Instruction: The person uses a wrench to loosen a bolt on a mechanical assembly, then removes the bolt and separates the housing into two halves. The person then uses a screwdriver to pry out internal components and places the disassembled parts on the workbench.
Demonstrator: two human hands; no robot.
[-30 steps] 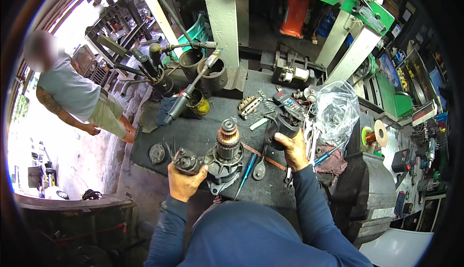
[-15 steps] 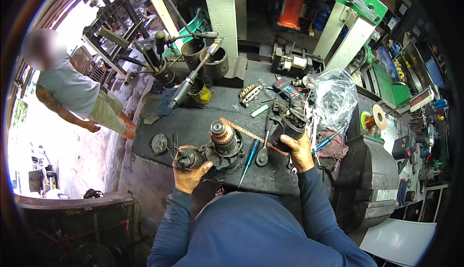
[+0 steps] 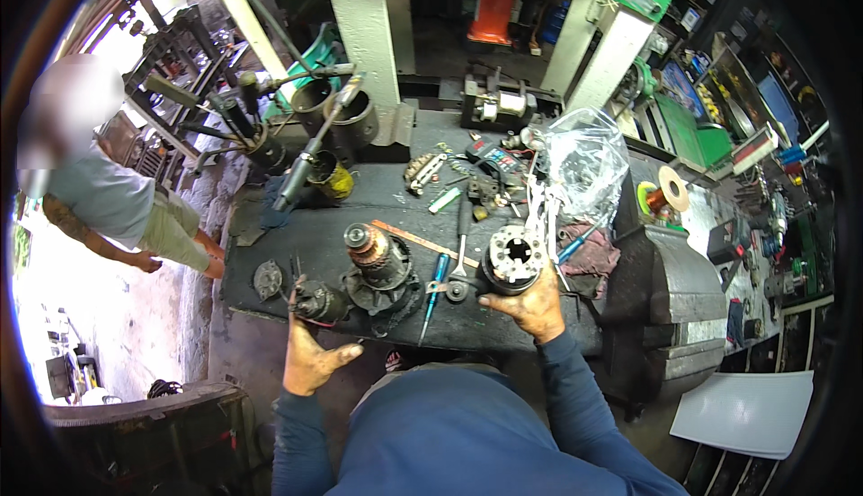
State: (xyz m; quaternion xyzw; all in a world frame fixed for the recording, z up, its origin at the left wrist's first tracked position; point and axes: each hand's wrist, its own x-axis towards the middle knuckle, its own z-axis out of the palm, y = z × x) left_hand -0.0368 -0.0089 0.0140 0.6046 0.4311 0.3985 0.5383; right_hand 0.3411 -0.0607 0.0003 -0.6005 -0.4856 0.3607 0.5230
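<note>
Right hand: your right hand (image 3: 536, 309) was closed around the lower side of a round drum (image 3: 516, 257), thumb on its near left edge and the other fingers along its right side.
Drum: it sat in your grip above the near right part of the desk (image 3: 378, 195), its pale, hole-dotted face turned up, with a dark opening in the middle.
Left hand: your left hand (image 3: 311, 359) was spread, thumb stretched out to the right, fingers raised against the left side of a dark cylinder (image 3: 322, 302).
Dark cylinder: it was near the front edge of the desk, just left of the motor core; whether your fingers bore any of its weight, you could not tell.
Motor core: the copper-ringed motor core (image 3: 374, 258) stood upright, slightly tilted, in a grey metal housing (image 3: 382, 293).
Between core and drum: a blue screwdriver (image 3: 438, 273) and a ratchet (image 3: 457, 290) lay side by side; a copper-coloured strip (image 3: 415, 238) ran slantwise behind them.
Left end: a small round cap (image 3: 268, 279) lay left of the dark cylinder.
Right end: a clear plastic bag (image 3: 586, 159) lay beyond a dull red rag (image 3: 589, 264).
Background: another person (image 3: 103, 195) stood at your left, beyond the desk.
</note>
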